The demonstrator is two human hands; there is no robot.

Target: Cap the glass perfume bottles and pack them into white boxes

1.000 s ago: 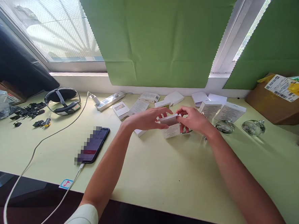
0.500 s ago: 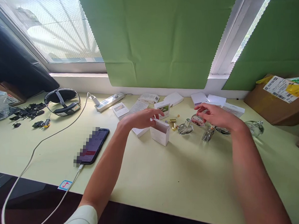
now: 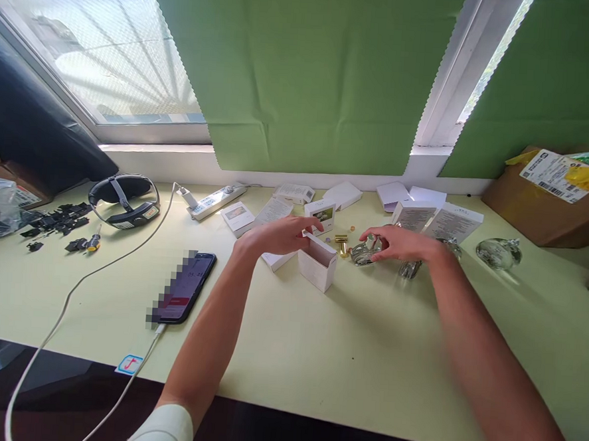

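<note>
My left hand [image 3: 291, 233] grips the rim of a small white carton [image 3: 316, 268] that stands upright with its top open. My right hand [image 3: 397, 243] has its thumb and fingers around the top of a clear glass perfume bottle [image 3: 362, 254], which rests on the table. Just left of that bottle are gold-coloured caps [image 3: 341, 243]. Partly under my right hand is another glass bottle [image 3: 409, 269]. Farther right lies a rounded glass bottle [image 3: 498, 253]. Behind the carton stands a white box with a green picture [image 3: 323, 215].
Several white boxes [image 3: 294, 193] lie along the back of the table [image 3: 286, 353]. To the left are a phone [image 3: 186, 287] on a white cable, a power strip [image 3: 216, 201], a headset [image 3: 124, 202] and black parts [image 3: 57, 221]. A cardboard box [image 3: 555, 203] stands back right.
My right hand has moved left from the bottles further right to the glass bottle near the gold caps. My left hand stays on the carton, which has tilted or shifted slightly.
</note>
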